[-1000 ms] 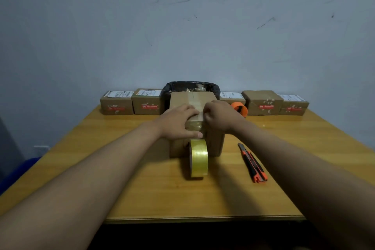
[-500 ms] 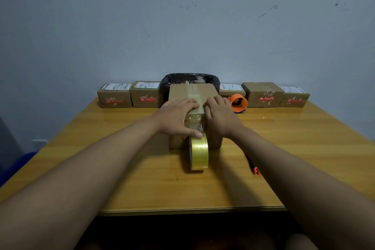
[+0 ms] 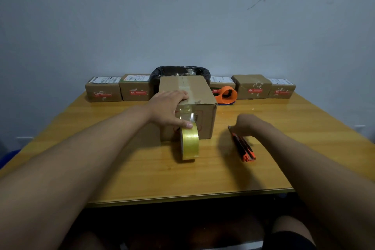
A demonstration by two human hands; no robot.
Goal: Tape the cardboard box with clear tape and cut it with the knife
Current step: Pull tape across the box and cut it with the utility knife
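Cardboard makes up the box (image 3: 187, 95) at the centre of the frame, standing on the wooden bench (image 3: 142, 172). By its look it is light and fairly stiff, though its flaps would give under hard pressing, so it is best steadied from above with a flat palm. The left hand (image 3: 169, 108) does just that: it lies spread over the near top edge with its thumb reaching down onto the strip of clear tape (image 3: 185, 112). That hand's grip is released, pressing flat and wrapping nothing.

From the box front the strip runs down to the tape roll (image 3: 189, 143), which stands on edge on the bench just before the box. The film is thin, sticky and glossy; I judge it would wrinkle or cling to itself if let slack, so the strip should be kept taut while it is cut.

At centre right, the right hand (image 3: 246, 125) is down over the far end of the knife (image 3: 242, 145), an orange-and-black cutter lying on the bench. The hand is blurred, so I cannot tell whether its grip has closed on the handle. The handle is stiff and the place to take it; the blade end should be kept clear of fingers.

Counted: one box in work, one roll, one knife. Along the wall in the upper middle stand five small parcels (image 3: 103, 90), one black-lined bin (image 3: 180, 71) and one orange tape dispenser (image 3: 227, 94).
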